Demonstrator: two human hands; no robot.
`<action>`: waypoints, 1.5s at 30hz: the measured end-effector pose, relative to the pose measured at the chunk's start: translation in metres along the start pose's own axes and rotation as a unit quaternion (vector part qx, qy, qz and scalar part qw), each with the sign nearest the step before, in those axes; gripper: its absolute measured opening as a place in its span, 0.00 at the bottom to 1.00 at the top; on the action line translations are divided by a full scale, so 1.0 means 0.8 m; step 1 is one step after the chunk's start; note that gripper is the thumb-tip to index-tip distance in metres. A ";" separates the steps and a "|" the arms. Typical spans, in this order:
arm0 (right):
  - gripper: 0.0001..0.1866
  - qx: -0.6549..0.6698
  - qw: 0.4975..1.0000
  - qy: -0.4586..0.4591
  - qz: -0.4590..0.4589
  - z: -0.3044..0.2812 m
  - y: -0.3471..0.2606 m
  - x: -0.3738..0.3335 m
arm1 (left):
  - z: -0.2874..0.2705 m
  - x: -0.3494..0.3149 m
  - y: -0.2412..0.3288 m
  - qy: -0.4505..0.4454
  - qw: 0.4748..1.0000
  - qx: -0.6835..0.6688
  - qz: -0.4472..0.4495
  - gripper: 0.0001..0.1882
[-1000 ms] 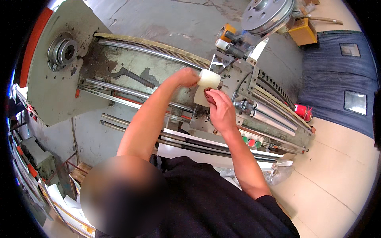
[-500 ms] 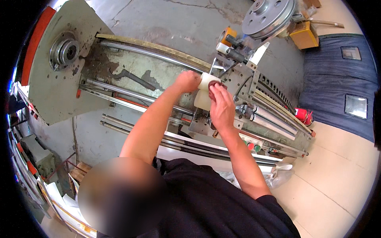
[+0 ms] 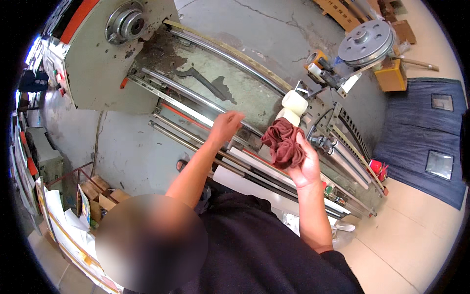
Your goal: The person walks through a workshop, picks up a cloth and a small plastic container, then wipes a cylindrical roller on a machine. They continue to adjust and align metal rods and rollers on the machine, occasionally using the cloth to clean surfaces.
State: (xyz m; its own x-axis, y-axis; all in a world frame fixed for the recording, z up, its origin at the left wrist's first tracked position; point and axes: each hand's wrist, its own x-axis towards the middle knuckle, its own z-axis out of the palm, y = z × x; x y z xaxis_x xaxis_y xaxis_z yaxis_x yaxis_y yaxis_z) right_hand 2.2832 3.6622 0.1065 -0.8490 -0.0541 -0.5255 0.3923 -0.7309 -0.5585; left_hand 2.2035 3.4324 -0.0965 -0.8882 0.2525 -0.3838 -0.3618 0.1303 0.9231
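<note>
A crumpled dark brown cloth (image 3: pixel 284 142) rests in my right hand (image 3: pixel 305 164), whose palm is turned up with the fingers curled round its edge. Just beyond the cloth are two cream-white rollers (image 3: pixel 295 102) on the machine's carriage; the cloth partly covers the nearer one. To the left, my left hand (image 3: pixel 227 126) hovers over the machine's rails with its fingers curled in. Whatever they may hold is hidden. It touches neither the rollers nor the cloth.
Long steel rods (image 3: pixel 205 88) run from the grey-green headstock (image 3: pixel 107 73) to the carriage. A hook spanner (image 3: pixel 203 81) lies on the bed between them. At the back right stand a metal pulley wheel (image 3: pixel 364 41) and a yellow box (image 3: pixel 391 76). A red fire extinguisher (image 3: pixel 378 169) stands at right.
My right hand has drawn the cloth off the rollers toward me and turned palm up. The left hand has left the roller's end and come nearer. The view has shifted too.
</note>
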 end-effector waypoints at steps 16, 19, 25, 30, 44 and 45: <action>0.16 -0.362 0.859 0.192 -0.308 -0.091 -0.102 0.099 | -0.047 -0.077 0.066 0.056 0.988 0.094 0.108 0.16; 0.16 -0.389 0.854 0.175 -0.299 -0.097 -0.112 0.141 | 0.020 0.009 0.112 0.023 0.974 0.148 0.170 0.17; 0.17 -0.616 0.735 0.121 -0.257 -0.122 -0.094 0.197 | 0.136 0.143 0.112 0.004 0.953 0.198 0.228 0.20; 0.20 -0.734 0.562 0.119 -0.362 -0.082 -0.065 0.165 | 0.150 0.172 0.106 -0.028 0.952 0.240 0.188 0.13; 0.16 -0.660 0.694 0.144 -0.251 -0.062 -0.086 0.087 | 0.130 0.195 0.101 -0.145 0.939 0.307 0.047 0.18; 0.16 -0.664 0.674 0.152 -0.285 -0.062 -0.091 0.099 | 0.131 0.191 0.103 -0.107 0.946 0.293 0.094 0.17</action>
State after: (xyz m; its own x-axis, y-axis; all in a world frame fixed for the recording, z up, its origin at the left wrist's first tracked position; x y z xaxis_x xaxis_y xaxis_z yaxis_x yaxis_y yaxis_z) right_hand 2.2047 3.7452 0.0737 -0.9633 0.2676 0.0227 0.1753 0.6906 -0.7017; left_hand 2.0680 3.5821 -0.0818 -0.8213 0.5033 -0.2687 0.0707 0.5571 0.8275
